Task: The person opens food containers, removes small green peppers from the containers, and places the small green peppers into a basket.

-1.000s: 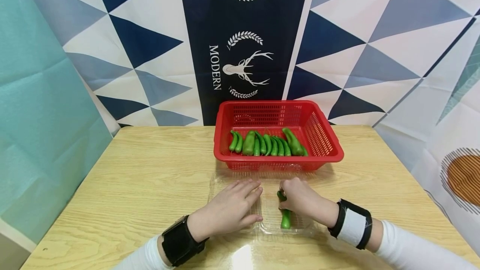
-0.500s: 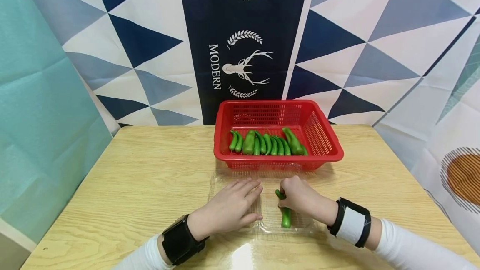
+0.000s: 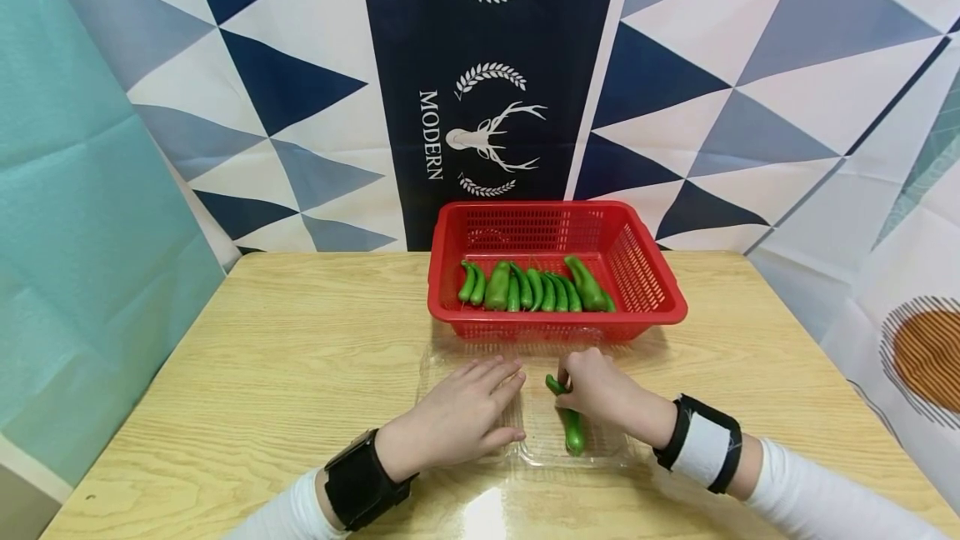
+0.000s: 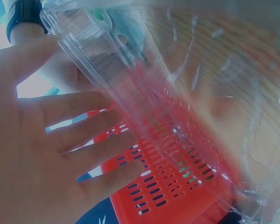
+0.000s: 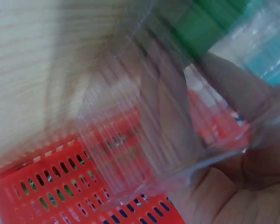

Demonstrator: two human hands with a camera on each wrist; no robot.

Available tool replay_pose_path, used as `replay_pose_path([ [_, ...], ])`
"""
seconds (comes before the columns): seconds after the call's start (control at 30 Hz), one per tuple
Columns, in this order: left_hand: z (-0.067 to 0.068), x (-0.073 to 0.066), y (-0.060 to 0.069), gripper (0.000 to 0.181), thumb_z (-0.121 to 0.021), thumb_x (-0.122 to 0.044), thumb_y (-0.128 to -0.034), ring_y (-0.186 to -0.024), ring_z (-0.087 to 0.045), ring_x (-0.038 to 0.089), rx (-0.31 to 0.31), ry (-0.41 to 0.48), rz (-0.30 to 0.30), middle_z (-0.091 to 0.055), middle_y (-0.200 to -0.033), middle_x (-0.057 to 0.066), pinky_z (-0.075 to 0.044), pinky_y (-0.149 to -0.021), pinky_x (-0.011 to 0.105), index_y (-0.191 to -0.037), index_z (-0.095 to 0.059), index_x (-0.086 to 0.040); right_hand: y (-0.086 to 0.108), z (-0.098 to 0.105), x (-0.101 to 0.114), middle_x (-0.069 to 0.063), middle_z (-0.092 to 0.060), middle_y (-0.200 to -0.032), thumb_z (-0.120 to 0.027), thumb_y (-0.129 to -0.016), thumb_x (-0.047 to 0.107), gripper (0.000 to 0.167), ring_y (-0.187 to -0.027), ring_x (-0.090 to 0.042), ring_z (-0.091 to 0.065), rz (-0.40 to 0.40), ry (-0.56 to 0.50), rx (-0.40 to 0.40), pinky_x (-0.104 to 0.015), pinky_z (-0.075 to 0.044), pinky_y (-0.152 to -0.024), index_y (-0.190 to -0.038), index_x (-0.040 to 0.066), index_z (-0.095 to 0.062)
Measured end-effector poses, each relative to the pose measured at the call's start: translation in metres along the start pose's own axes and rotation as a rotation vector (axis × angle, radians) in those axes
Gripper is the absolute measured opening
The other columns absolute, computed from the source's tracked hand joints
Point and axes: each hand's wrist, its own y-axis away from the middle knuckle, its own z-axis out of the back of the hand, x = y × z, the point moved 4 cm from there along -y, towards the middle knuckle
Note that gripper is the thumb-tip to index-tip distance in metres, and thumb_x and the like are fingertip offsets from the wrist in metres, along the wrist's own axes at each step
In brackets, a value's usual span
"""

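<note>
A clear plastic clamshell box lies unfolded on the table in front of the person. In its right half is one green pepper, tilted slightly, and the right hand pinches it near its upper end between thumb and fingers. The left hand rests with fingers spread on the left half of the box. Through the clear plastic, the left wrist view shows the left hand's fingers along the box edge. The right wrist view looks through the box wall at the right hand and a blurred green pepper.
A red plastic basket stands just behind the box, with a row of several green peppers inside. The wooden table extends to both sides. A patterned cloth hangs behind its far edge.
The pepper's upper end has swung a little to the left in the right hand, so it lies more slanted. The left hand, the box and the basket stay where they were.
</note>
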Motion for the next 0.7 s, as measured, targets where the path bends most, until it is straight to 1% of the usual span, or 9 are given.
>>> replay_pose_path([
  [0.17, 0.000, -0.001, 0.000, 0.069, -0.041, -0.057, -0.0948, -0.135, -0.041, 0.028, -0.010, -0.005, -0.004, -0.040, -0.149, 0.010, -0.036, -0.109, 0.045, -0.142, -0.044, -0.007, -0.001, 0.005, 0.000, -0.001, -0.063, -0.063, -0.084, -0.067, 0.011, 0.019, -0.057, -0.010, -0.057, 0.012, -0.010, -0.011, -0.029, -0.049, -0.053, -0.072, 0.005, -0.067],
  [0.33, 0.000, 0.000, -0.001, 0.069, -0.044, -0.056, -0.0941, -0.134, -0.042, 0.028, -0.020, -0.005, -0.003, -0.040, -0.149, 0.009, -0.037, -0.108, 0.045, -0.142, -0.044, -0.006, -0.002, 0.012, 0.002, 0.000, -0.064, -0.065, -0.082, -0.069, 0.007, 0.017, -0.058, -0.009, -0.058, 0.022, -0.060, -0.046, -0.026, -0.049, -0.054, -0.074, 0.007, -0.066],
  [0.43, 0.000, 0.000, -0.001, 0.069, -0.044, -0.056, -0.0940, -0.134, -0.042, 0.028, -0.024, -0.011, -0.004, -0.040, -0.149, 0.009, -0.037, -0.108, 0.044, -0.141, -0.045, -0.006, -0.002, 0.018, 0.004, -0.001, -0.065, -0.066, -0.081, -0.071, 0.008, 0.017, -0.058, -0.009, -0.059, 0.047, -0.052, -0.081, -0.025, -0.049, -0.053, -0.075, 0.008, -0.064],
  [0.57, 0.000, 0.000, 0.000, 0.069, -0.044, -0.056, -0.0941, -0.134, -0.042, 0.028, -0.032, -0.015, -0.011, -0.041, -0.149, 0.010, -0.037, -0.108, 0.044, -0.141, -0.045, -0.006, -0.002, 0.027, 0.007, -0.002, -0.064, -0.064, -0.081, -0.072, 0.010, 0.019, -0.055, -0.008, -0.058, 0.059, -0.033, -0.101, -0.023, -0.047, -0.050, -0.078, 0.007, -0.063],
  [0.7, 0.000, 0.000, 0.000, 0.069, -0.045, -0.056, -0.0940, -0.134, -0.042, 0.028, -0.036, -0.014, -0.014, -0.040, -0.149, 0.010, -0.037, -0.108, 0.045, -0.141, -0.045, -0.006, -0.003, 0.038, 0.010, -0.001, -0.063, -0.064, -0.080, -0.071, 0.006, 0.019, -0.056, -0.007, -0.057, 0.078, -0.041, -0.128, -0.023, -0.047, -0.051, -0.080, 0.007, -0.063],
])
